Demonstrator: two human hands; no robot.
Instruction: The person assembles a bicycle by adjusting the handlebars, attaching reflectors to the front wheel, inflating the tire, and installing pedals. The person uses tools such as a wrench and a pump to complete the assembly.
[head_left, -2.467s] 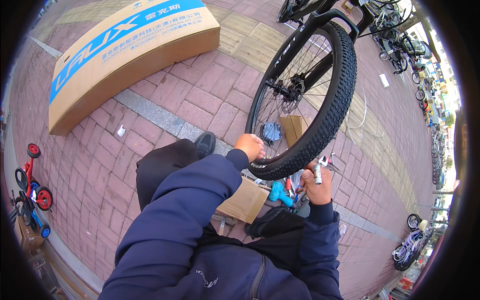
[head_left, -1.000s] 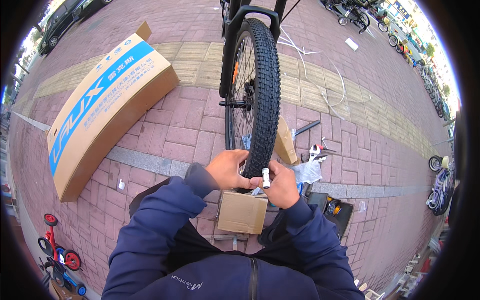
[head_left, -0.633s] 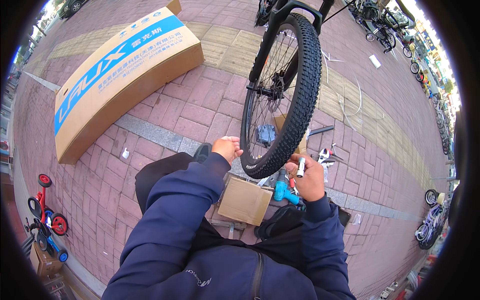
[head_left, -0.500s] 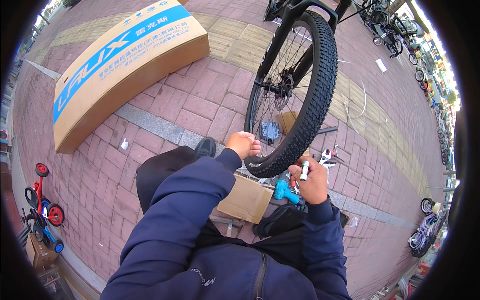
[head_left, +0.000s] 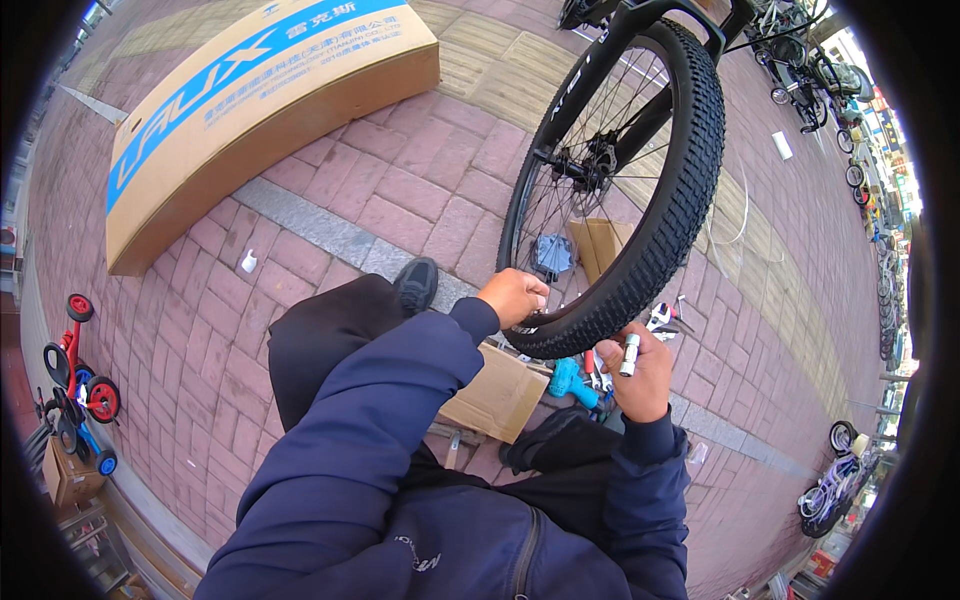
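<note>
A black bicycle front wheel (head_left: 700,150) with a knobby tyre stands in front of me, held in a black fork (head_left: 645,130). At the wheel's lower inner rim, beside the spokes, is my left hand (head_left: 512,298). Its fingers are curled together, and whatever they pinch is too small to make out. Just right of the tyre's bottom, my right hand (head_left: 645,375) is closed around a short silvery cylindrical fitting (head_left: 629,355), whose end points up out of the fist. The fingers of that hand lie close to the tread.
A large cardboard box (head_left: 290,120) lies at far left. Below the wheel are a flattened cardboard piece (head_left: 497,392), a teal power drill (head_left: 572,382) and several hand tools (head_left: 660,318). Children's ride-on bikes (head_left: 85,390) stand at left, parked bicycles (head_left: 835,480) at right.
The view has shifted, so the wheel sits farther right. My left hand has moved in against the wheel's inner rim. My right hand still grips the fitting beside the tyre.
</note>
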